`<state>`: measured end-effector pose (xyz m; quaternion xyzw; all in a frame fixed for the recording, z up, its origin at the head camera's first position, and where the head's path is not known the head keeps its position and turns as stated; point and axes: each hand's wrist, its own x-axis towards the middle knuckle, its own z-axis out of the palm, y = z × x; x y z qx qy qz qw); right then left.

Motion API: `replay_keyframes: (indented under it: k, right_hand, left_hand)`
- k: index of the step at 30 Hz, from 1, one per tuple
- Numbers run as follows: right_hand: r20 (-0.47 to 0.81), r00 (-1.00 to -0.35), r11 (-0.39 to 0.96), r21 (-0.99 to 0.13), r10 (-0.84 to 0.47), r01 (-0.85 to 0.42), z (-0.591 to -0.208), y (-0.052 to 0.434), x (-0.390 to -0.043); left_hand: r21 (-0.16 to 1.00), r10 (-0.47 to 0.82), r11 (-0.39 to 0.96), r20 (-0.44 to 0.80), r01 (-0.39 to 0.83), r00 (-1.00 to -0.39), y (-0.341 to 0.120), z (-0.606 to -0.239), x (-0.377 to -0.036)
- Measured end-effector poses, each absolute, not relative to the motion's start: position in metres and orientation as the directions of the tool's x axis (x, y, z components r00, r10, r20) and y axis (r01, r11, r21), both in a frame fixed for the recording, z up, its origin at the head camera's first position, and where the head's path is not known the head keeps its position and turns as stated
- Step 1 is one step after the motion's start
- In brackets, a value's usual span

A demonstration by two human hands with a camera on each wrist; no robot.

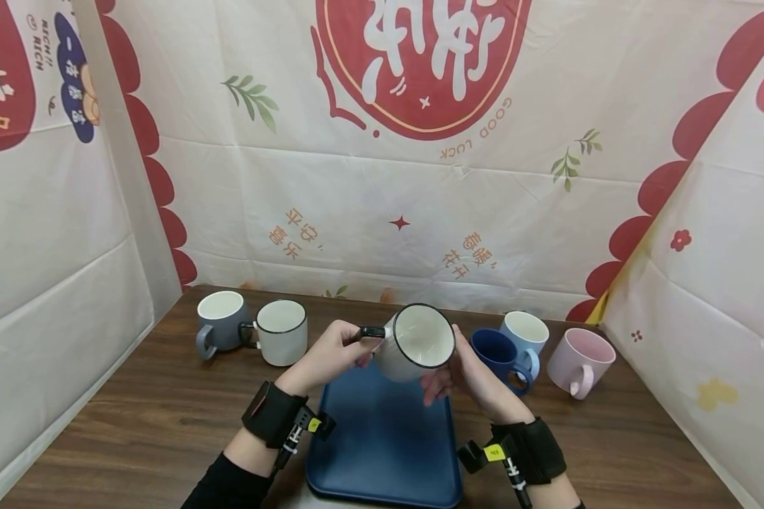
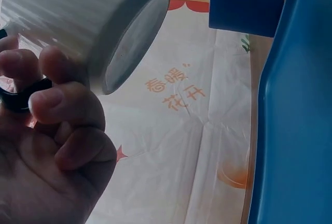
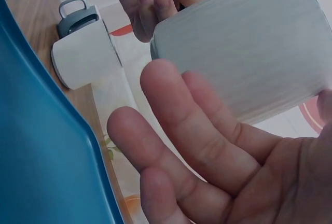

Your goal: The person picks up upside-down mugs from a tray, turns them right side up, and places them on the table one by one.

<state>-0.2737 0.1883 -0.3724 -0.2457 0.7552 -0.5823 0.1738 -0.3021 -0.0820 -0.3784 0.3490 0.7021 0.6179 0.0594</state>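
Above the far end of the blue tray (image 1: 382,438), near the desk's (image 1: 134,424) middle, two hands hold a white mug (image 1: 414,343) tilted in the air, its dark-rimmed mouth facing the camera. The left hand (image 1: 327,357) curls its fingers (image 2: 57,105) round the black handle (image 1: 372,331). The right hand (image 1: 461,371) cups the mug's side and base with fingers (image 3: 197,130) straight and slightly spread.

The mug looks stiff, glazed and smooth, so likely slippery and breakable if dropped, and of moderate weight. The handle, backed by a palm under the body, seems the surest hold.

Toward the desk's far left stand a grey mug (image 1: 219,319) and a second white mug (image 1: 282,331). Toward the far right stand a dark blue mug (image 1: 498,355), a light blue mug (image 1: 525,332) and a pink mug (image 1: 581,360).

The held mug hides the right thumb. The tray's near edge is cut off. Both wrist views are close and blurred.
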Motion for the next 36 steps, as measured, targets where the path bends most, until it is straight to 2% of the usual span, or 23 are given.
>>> replay_keyframes:
  k: [8, 23, 32, 36]
  right_hand:
    - [0.028, -0.808, 0.218, -0.957, -0.588, -0.192, -0.366, 0.183, -0.270]
    - [0.033, -0.801, 0.224, -0.952, -0.598, -0.207, -0.367, 0.185, -0.270]
    - [0.043, -0.795, 0.243, -0.941, -0.605, -0.237, -0.365, 0.185, -0.271]
    - [0.029, -0.796, 0.255, -0.940, -0.605, -0.228, -0.366, 0.184, -0.271]
  left_hand:
    - [0.905, 0.497, -0.040, 0.385, 0.423, -0.777, -0.089, -0.375, -0.304]
    - [0.938, 0.448, -0.098, 0.341, 0.333, -0.827, -0.094, -0.374, -0.304]
    - [0.942, 0.492, -0.045, 0.311, 0.332, -0.813, -0.099, -0.365, -0.302]
    - [0.952, 0.458, -0.065, 0.295, 0.299, -0.839, -0.107, -0.361, -0.303]
